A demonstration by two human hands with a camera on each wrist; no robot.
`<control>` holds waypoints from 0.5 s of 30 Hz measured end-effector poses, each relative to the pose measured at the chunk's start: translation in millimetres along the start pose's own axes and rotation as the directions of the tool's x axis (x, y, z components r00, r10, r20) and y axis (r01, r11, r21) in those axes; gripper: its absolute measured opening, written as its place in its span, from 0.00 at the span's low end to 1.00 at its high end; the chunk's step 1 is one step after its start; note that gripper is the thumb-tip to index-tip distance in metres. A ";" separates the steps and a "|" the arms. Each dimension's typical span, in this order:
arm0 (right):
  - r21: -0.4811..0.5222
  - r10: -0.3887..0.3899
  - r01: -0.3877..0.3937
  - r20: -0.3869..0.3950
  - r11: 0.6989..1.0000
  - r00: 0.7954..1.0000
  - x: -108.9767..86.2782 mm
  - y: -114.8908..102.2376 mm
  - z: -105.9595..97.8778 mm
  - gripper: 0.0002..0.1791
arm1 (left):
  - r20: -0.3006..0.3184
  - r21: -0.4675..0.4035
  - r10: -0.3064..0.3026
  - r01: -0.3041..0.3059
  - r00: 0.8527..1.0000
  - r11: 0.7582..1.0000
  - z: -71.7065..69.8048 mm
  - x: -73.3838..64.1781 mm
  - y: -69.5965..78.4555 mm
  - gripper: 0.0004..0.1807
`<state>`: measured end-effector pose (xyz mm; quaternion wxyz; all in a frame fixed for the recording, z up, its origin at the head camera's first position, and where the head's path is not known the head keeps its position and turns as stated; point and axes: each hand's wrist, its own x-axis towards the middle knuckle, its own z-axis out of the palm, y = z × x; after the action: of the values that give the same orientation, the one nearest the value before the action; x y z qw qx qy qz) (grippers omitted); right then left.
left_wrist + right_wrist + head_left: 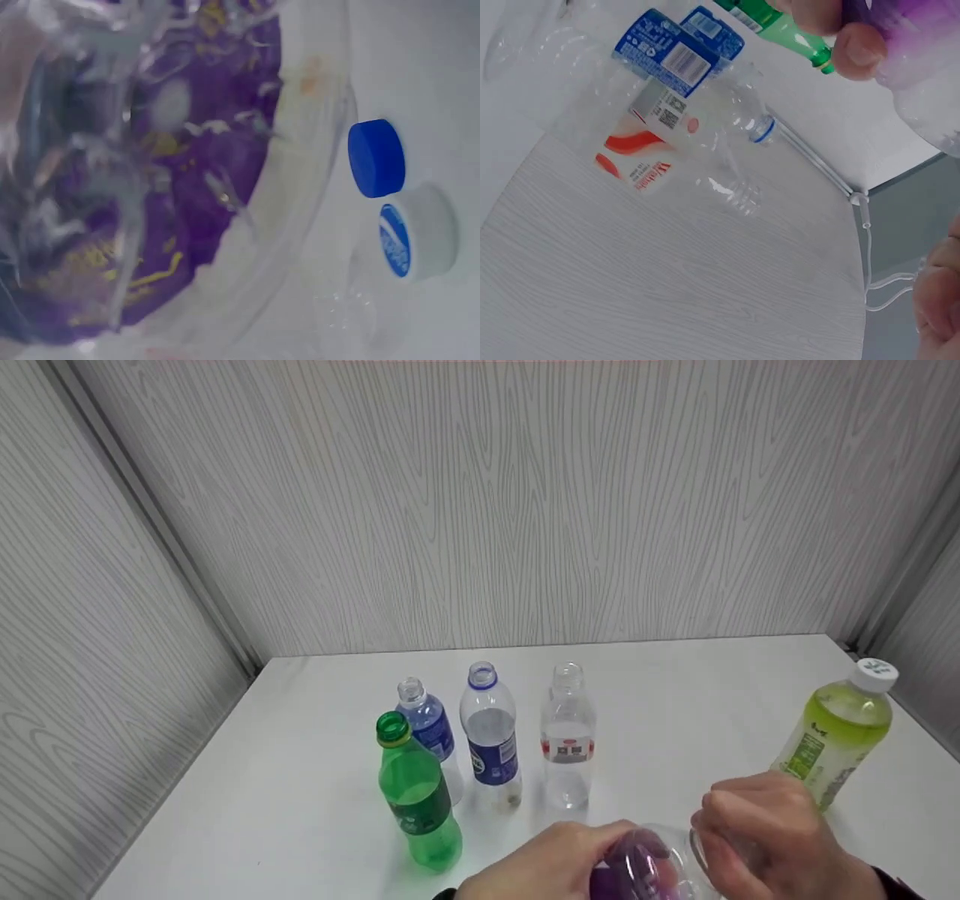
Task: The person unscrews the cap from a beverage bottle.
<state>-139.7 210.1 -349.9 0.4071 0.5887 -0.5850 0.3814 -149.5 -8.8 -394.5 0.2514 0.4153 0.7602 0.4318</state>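
Observation:
At the lower edge of the head view, my left hand [551, 859] grips a clear plastic bottle [656, 859] with a purple label, tilted toward the right. My right hand [772, 836] has its fingers curled at the bottle's top end, which they hide. The purple label [217, 172] fills much of the left wrist view. Fingers of the left hand [859, 52] wrap the bottle in the right wrist view, while my right hand [939, 292] shows at the right edge. Beyond it stands a capped bottle [840, 727] of yellow-green drink.
Uncapped bottles stand on the white table [300, 780]: a green one [420, 802], a blue-labelled one [491, 735], another blue-labelled one [431, 727] behind the green, and a clear one [568, 742]. A blue cap [376, 157] and a white cap [416, 236] lie close together. Panels [487, 510] enclose the table.

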 end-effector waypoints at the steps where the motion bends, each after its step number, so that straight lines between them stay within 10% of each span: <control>1: -0.017 0.002 -0.002 0.004 1.000 1.000 0.7 0.1 -0.6 0.10 | -0.006 -0.013 -0.012 0.012 1.000 1.000 0.1 -0.1 0.0 0.26; 6: -0.181 0.090 -0.084 0.029 0.980 0.995 0.2 0.0 -7.0 0.12 | -0.139 0.094 0.004 0.009 0.990 0.996 2.5 0.6 -1.6 0.34; 10: -0.382 0.264 -0.222 0.061 0.897 0.963 -7.1 -3.2 -17.9 0.15 | -0.294 0.291 0.089 0.000 0.952 0.957 8.0 2.2 -3.7 0.39; 13: -0.510 0.466 -0.386 0.032 0.768 0.884 -9.3 -10.3 -22.9 0.16 | -0.391 0.419 0.133 0.048 0.911 0.907 12.1 4.6 -3.4 0.40; 15: -0.584 0.620 -0.506 -0.005 0.635 0.785 -8.3 -15.8 -22.1 0.11 | -0.434 0.457 0.134 0.090 0.891 0.885 14.7 6.1 -2.4 0.39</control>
<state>-123.4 233.4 -349.8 0.3600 0.2652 -0.8610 0.2424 -142.9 2.2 -404.1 -0.0451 0.3596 0.8737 0.3244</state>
